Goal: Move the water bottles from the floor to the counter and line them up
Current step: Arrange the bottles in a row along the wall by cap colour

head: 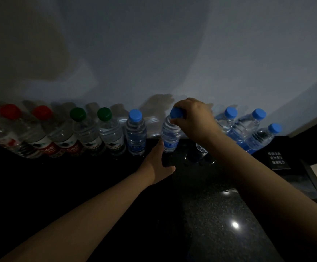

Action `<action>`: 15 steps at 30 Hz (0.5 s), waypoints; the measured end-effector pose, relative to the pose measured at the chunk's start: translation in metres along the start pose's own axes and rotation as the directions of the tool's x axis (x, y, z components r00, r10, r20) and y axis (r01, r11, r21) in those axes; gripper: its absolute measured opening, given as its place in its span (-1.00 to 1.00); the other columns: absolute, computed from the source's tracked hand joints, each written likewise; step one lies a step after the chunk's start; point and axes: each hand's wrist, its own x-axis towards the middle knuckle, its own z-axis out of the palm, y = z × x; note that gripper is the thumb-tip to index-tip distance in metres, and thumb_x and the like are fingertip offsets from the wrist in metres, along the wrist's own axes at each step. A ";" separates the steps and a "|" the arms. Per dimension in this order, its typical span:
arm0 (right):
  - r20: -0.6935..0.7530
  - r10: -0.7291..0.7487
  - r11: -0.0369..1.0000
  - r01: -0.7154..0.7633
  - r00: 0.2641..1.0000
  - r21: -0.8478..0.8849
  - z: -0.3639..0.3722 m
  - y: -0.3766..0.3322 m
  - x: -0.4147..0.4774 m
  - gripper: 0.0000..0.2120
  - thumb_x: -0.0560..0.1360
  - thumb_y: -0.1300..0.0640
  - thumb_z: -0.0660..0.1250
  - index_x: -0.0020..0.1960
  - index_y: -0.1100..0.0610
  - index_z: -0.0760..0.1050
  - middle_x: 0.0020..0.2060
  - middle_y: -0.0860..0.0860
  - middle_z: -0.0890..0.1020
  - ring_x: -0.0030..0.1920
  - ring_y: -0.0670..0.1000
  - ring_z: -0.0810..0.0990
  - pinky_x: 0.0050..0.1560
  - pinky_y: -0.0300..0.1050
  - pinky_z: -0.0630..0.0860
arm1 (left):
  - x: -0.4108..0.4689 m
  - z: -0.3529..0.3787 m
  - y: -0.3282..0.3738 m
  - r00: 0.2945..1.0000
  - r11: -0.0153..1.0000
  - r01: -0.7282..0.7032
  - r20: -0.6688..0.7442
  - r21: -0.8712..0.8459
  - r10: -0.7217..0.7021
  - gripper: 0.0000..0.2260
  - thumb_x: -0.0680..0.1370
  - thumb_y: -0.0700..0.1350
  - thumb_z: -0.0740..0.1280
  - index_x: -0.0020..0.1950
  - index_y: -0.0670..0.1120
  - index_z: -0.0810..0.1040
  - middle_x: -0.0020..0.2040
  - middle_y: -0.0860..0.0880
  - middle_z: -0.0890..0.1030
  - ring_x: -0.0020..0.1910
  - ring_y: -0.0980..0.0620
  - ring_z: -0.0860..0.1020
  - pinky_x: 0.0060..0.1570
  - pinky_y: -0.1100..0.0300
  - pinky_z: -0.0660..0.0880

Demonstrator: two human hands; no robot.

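Note:
A row of water bottles stands along the wall on the dark counter (201,205): two red-capped (38,129), two green-capped (108,129) and one blue-capped bottle (136,133). To the right of that row stands another blue-capped bottle (170,137). My right hand (195,120) grips its cap from above. My left hand (156,163) holds its lower part from the left; its fingers are hidden behind the bottle. Three more blue-capped bottles (248,127) stand grouped at the right, behind my right arm.
A small black sign with white text (276,160) lies at the counter's right end. A dark raised edge (316,188) runs along the right. The pale wall rises directly behind the bottles. A gap separates the held bottle from the row.

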 end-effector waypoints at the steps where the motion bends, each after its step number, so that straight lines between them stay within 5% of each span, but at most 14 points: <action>1: 0.005 -0.005 1.000 0.005 1.000 -0.002 0.002 -0.002 0.001 -0.67 0.43 0.16 0.44 0.17 0.20 0.54 0.06 0.14 0.57 0.04 0.10 0.53 -0.02 -0.18 0.40 | -0.001 -0.001 -0.003 1.000 1.000 0.006 -0.002 -0.008 -0.006 -0.07 0.46 0.00 0.43 0.55 0.07 -0.21 0.58 0.06 -0.06 0.53 -0.03 0.12 0.43 -0.05 0.28; 15: 0.026 -0.046 0.999 0.045 0.999 0.016 0.012 -0.020 0.005 -0.68 0.42 0.16 0.44 0.15 0.21 0.55 0.05 0.15 0.57 0.02 0.12 0.54 0.07 0.00 0.50 | -0.005 -0.011 -0.021 0.999 0.998 0.048 -0.006 -0.026 -0.048 -0.07 0.46 0.01 0.43 0.56 0.04 -0.21 0.59 0.04 -0.09 0.54 -0.02 0.07 0.44 -0.06 0.25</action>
